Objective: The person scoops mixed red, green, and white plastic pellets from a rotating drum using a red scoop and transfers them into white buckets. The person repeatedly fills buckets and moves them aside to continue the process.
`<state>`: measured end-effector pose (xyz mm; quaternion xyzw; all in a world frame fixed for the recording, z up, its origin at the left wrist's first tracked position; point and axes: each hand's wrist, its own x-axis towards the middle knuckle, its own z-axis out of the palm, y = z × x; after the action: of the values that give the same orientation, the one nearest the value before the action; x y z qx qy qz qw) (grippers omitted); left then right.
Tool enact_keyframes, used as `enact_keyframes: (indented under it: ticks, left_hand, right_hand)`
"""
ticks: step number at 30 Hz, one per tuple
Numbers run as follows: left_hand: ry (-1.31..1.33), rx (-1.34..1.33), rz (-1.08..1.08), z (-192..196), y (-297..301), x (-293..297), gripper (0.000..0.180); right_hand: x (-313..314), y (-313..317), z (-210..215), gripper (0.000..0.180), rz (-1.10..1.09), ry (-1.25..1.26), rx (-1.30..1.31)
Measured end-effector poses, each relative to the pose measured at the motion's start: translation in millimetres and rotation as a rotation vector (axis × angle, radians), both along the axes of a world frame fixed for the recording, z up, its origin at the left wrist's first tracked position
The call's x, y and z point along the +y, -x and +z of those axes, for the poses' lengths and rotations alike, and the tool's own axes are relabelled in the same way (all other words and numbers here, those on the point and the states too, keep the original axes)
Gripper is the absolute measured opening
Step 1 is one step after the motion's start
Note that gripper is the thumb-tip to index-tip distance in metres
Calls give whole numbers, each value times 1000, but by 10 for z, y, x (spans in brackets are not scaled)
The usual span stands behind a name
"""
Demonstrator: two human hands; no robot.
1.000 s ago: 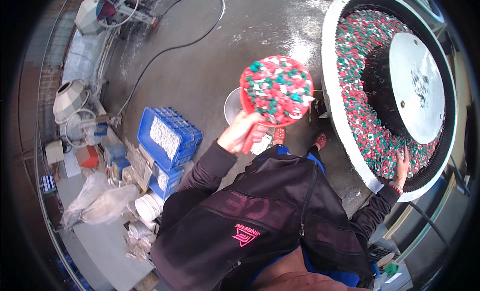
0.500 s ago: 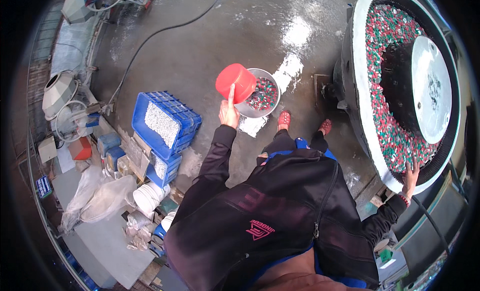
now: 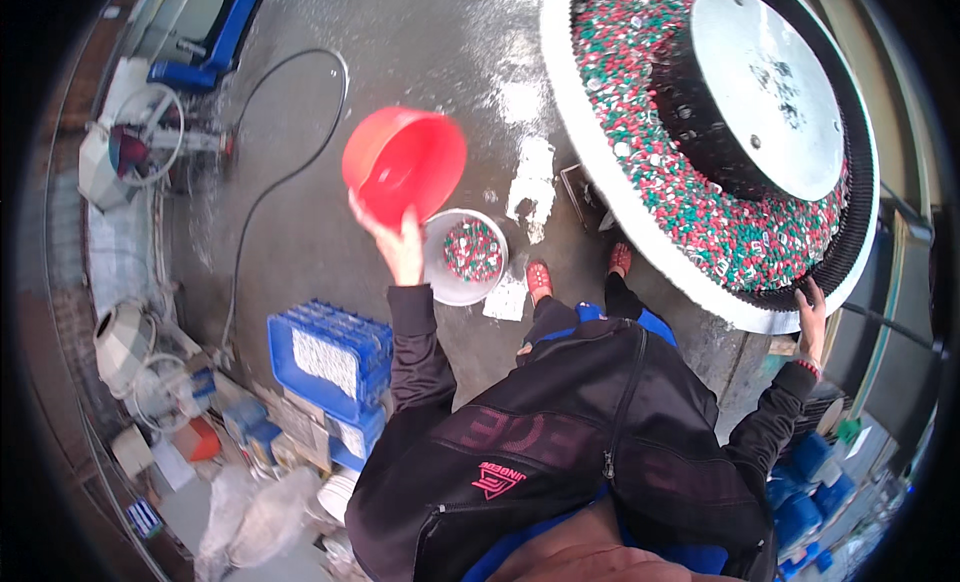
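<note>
Two grips: left hand (image 3: 400,249) clasps red scoop (image 3: 405,167), loosely curled right hand (image 3: 813,322) touches tub (image 3: 690,275).

The left grip (image 3: 397,248), a bare hand, is curled in a hold, its dark-fabric-sleeved forearm (image 3: 420,347) running back behind it. Well to its right, the bare right grip (image 3: 812,319) has loosely extended fingers (image 3: 817,295), its sleeved right forearm (image 3: 770,412) slanting back.
</note>
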<state>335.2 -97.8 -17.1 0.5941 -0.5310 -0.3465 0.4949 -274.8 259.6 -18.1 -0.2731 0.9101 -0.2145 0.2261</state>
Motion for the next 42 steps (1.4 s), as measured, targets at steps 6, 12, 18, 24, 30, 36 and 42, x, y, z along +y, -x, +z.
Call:
enact_keyframes:
  ticks: [6,12,18,24,30,36,42]
  left_hand:
    - [283,-1033,-496,460,2397,-1051,85]
    - [508,-1504,-632,-479,3840,-2006,73]
    - [-12,-1499,-814,-1129,3648,-839,80]
    - [-840,-1004,-1032,-1063,3897,283,57]
    - [-1575,-43,-815,-882,4120,825,11]
    - [-1721,359,-765,-514,4073,988,14]
    - [-1540,531,-833,31,3578,1107,63]
  right_hand:
    - [-465,523,-488,57,-7,131,-142]
    - [-940,1169,-1368,55,63,46,241]
    - [-1325,1035,-2070,46,-120,-12,179]
    - [-1622,258,-1866,77,-158,-9,-483]
    - [-1746,-42,-1087,73,-75,152,-683]
    - [-1467,426,-318,32,19,338,-907]
    - [-853,710,-353,84,117,114,-190]
